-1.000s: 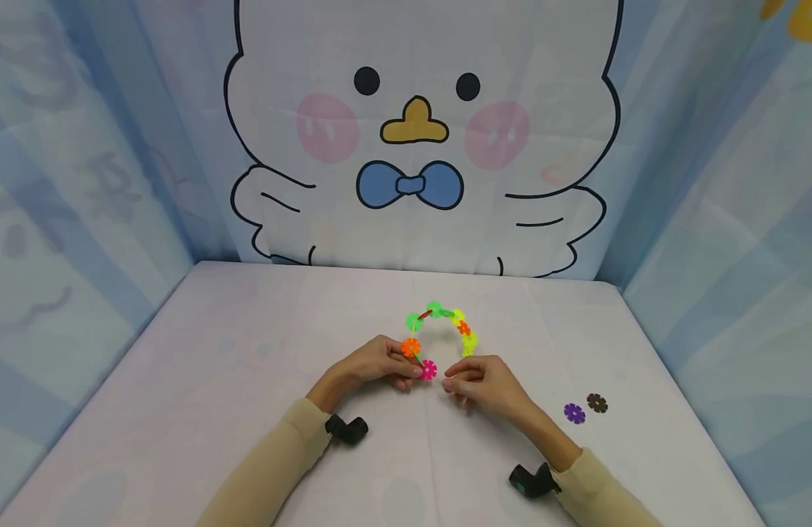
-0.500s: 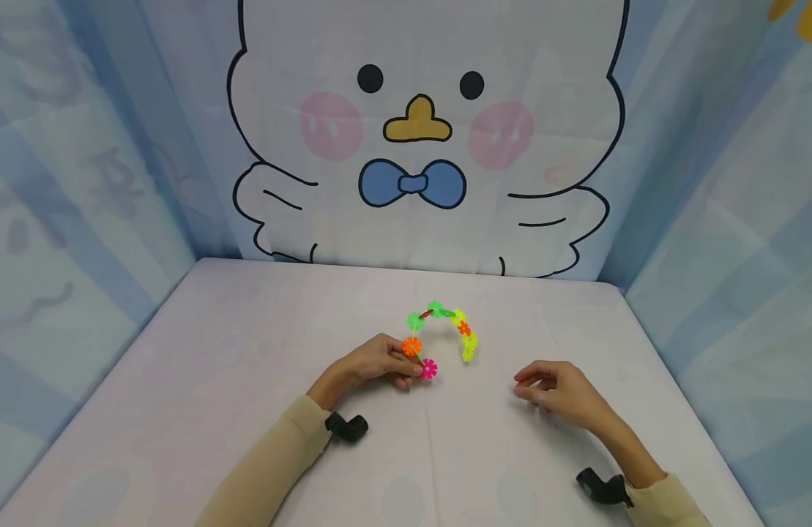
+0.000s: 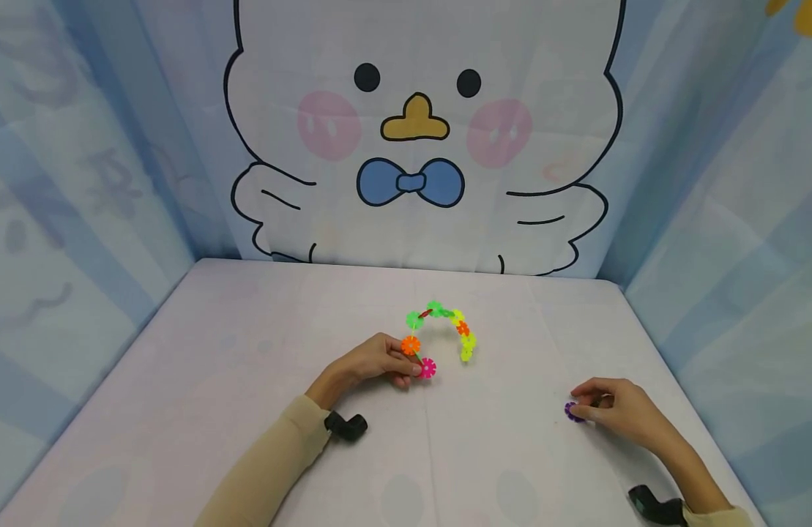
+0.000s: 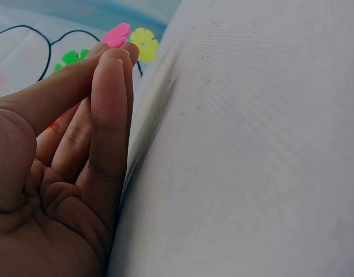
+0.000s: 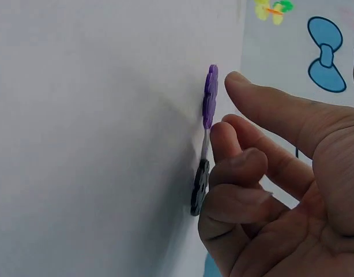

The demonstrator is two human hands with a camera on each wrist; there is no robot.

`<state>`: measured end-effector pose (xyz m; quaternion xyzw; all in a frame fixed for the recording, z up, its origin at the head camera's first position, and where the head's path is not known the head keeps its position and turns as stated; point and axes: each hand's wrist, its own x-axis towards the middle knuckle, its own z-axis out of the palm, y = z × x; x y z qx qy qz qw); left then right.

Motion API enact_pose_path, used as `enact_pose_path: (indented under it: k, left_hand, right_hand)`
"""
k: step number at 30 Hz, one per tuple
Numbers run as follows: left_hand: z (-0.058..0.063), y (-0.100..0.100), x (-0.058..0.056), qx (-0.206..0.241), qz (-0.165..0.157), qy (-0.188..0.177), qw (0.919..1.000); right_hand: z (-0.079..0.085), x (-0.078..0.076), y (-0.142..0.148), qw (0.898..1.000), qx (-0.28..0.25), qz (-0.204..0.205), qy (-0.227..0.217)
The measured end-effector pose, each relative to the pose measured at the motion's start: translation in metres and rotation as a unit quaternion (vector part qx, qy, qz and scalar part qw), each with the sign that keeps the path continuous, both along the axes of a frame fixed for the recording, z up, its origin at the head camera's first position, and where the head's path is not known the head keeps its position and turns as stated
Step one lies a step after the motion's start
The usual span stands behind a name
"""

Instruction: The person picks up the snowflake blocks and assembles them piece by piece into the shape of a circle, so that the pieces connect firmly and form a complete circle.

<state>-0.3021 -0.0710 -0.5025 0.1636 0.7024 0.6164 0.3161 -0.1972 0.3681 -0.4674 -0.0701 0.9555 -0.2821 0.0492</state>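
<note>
A curved chain of flower-shaped plastic discs [image 3: 435, 309], in green, red, yellow, orange and pink, arches over the middle of the table. My left hand [image 3: 379, 359] pinches its near left end, beside the pink disc [image 3: 427, 368]; an orange disc [image 3: 411, 345] sits just above. On the right, my right hand [image 3: 623, 411] hovers at a loose purple disc [image 5: 210, 97] lying flat. The right wrist view shows its thumb apart from that disc and its other fingers bent, holding nothing. A dark disc [image 5: 200, 187] lies beside the purple one, hidden by the hand in the head view.
The discs lie on a white cloth-covered table [image 3: 247, 454]. Behind it hangs a curtain [image 3: 550, 146] with a cartoon figure, and blue-white curtains enclose both sides. Black wrist cameras sit on the left wrist [image 3: 346, 427] and right wrist [image 3: 656, 505].
My right hand has left the chain's open right end and moved right to the loose purple and dark discs. The left hand and the chain have stayed nearly still.
</note>
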Motion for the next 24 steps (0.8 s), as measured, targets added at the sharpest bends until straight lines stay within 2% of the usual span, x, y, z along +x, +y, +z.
enact_pose_path:
  k: [8, 18, 24]
  left_hand:
    - [0.002, 0.0, 0.0, 0.001, -0.001, -0.002, 1.0]
    - [0.001, 0.0, -0.001, -0.004, -0.001, 0.0, 1.0]
    - [0.002, 0.0, 0.0, -0.006, 0.0, -0.002, 1.0]
  right_hand:
    - [-0.002, 0.004, 0.006, 1.0, 0.002, -0.013, -0.026]
    - [0.002, 0.0, 0.006, 0.999, 0.004, -0.016, -0.035]
    - [0.01, -0.004, 0.0, 0.998, -0.031, -0.003, -0.046]
